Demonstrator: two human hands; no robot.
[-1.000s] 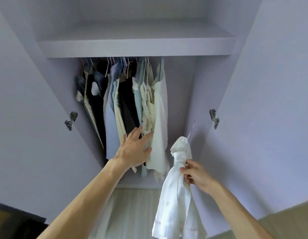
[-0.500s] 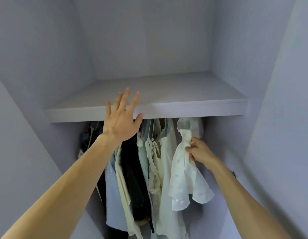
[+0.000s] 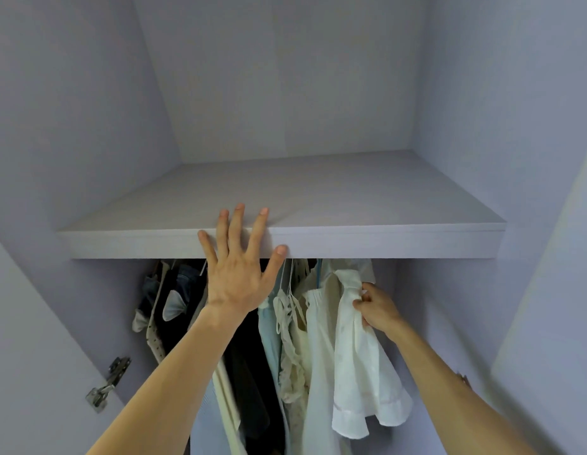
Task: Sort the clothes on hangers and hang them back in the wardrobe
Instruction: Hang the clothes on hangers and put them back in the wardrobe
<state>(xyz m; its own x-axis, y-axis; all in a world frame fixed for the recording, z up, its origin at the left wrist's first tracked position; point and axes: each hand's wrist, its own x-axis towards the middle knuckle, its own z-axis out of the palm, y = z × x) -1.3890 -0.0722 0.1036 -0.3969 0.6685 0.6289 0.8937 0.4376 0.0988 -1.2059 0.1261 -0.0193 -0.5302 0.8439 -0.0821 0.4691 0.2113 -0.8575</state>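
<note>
Hooking the white blouse [image 3: 361, 372] onto the rail, out of sight under the shelf [image 3: 384, 244], should go best if the right hand [image 3: 377, 307], pinching its bunched collar at the right end of the hanging clothes [image 3: 285, 339], lifts it level while the left hand [image 3: 239, 274], fingers spread, braces on the shelf's pale lilac edge inside the wardrobe [image 3: 466, 126].

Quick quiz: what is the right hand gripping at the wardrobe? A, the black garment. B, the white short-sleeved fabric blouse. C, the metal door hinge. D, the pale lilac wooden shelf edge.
B: the right hand curls its fingers into the white short-sleeved fabric blouse, while the left hand is spread open over the pale lilac shelf edge.
</note>
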